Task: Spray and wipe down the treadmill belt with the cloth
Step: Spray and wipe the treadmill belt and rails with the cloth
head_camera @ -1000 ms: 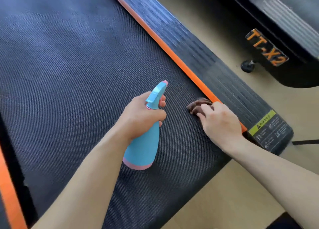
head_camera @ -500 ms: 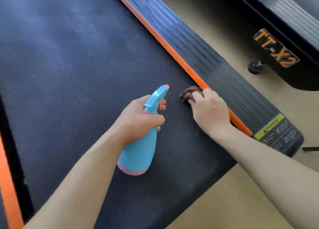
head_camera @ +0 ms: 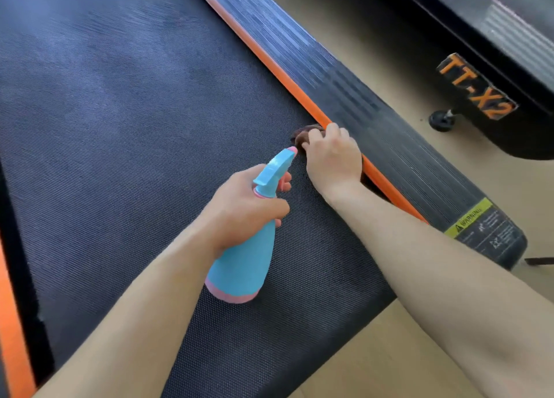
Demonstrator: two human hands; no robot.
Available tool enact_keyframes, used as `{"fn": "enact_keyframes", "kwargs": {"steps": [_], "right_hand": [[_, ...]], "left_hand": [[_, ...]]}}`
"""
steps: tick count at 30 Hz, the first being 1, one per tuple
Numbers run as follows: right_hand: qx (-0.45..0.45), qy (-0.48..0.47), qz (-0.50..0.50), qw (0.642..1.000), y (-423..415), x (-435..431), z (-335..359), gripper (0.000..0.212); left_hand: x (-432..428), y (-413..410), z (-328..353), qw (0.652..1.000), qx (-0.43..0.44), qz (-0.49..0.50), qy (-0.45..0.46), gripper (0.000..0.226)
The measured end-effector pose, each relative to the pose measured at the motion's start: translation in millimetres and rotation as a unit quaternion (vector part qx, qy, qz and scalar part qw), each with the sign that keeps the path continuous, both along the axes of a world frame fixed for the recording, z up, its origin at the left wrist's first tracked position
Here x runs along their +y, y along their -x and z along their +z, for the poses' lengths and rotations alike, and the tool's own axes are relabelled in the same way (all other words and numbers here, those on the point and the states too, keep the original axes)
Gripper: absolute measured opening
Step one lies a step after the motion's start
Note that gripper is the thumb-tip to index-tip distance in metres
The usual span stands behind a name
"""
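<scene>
A person leans over a treadmill, both bare forearms reaching in from the bottom edge of the view. The left hand (head_camera: 242,208) grips the neck of a light blue spray bottle (head_camera: 243,267), fingers curled round it just under the trigger head. The bottle has a pink band at its base and a pink nozzle tip, and it is held tilted above the belt (head_camera: 120,133) with the nozzle pointing toward the other hand. The right hand (head_camera: 333,159) rests knuckles-up at the belt's right edge, its fingers curled over a small, bunched dark brown cloth (head_camera: 306,133). Only the front of the cloth shows past the fingertips. It lies on the dark textured belt, right against the orange strip (head_camera: 269,64) that runs along that side. The two hands are near each other but apart, and the nozzle tip sits just beside the right hand's fingers. Beyond the strip is a ribbed black side rail (head_camera: 368,106), which carries a yellow and black warning label (head_camera: 479,228) near its end. Another orange strip (head_camera: 12,322) runs down the belt's left side. At the upper right, on the tan floor (head_camera: 374,355), stands a second black machine (head_camera: 509,22) with orange lettering reading TT-X2 and a small round foot (head_camera: 440,121).
</scene>
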State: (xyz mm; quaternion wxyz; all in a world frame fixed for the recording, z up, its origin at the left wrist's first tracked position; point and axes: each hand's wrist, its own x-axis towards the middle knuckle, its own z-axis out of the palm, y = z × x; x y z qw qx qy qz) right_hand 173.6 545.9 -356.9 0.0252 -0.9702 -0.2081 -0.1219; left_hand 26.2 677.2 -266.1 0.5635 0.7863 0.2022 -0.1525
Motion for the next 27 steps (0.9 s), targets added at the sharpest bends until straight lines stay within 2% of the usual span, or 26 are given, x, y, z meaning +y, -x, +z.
{"fn": "enact_keyframes", "kwargs": {"steps": [4,8,12,16,18,22,25,27], "right_hand": [[0.017,-0.049,0.019,0.998,64.0,-77.1,-5.6,0.028],[0.052,-0.023,0.050,0.997,123.5,-136.5,0.1,0.030],[0.004,-0.005,0.075,0.997,90.6,-106.1,-10.4,0.029],[-0.017,-0.044,0.006,0.999,22.1,-26.2,-12.5,0.025],[-0.003,-0.038,-0.018,0.999,20.6,-15.8,-9.7,0.026],[0.032,-0.057,0.015,0.998,85.8,-86.6,-8.4,0.033],[0.028,-0.054,-0.039,0.997,128.7,-140.0,-7.4,0.033],[0.024,-0.028,-0.047,0.998,125.3,-141.3,-11.7,0.032]], "left_hand": [[-0.8,1.0,-0.2,1.000,0.005,-0.010,0.005,0.040],[-2.5,0.0,3.5,1.000,0.005,-0.009,0.001,0.040],[-1.2,1.6,4.9,1.000,0.006,-0.008,-0.007,0.040],[5.6,2.7,4.1,1.000,-0.002,0.015,-0.008,0.040],[7.5,4.4,2.7,1.000,-0.001,0.025,-0.006,0.040],[4.1,6.2,5.2,1.000,0.008,0.018,-0.001,0.040],[-3.2,3.8,7.8,1.000,0.003,0.014,0.015,0.040],[-7.5,3.8,8.2,1.000,-0.004,0.007,0.022,0.040]]}}
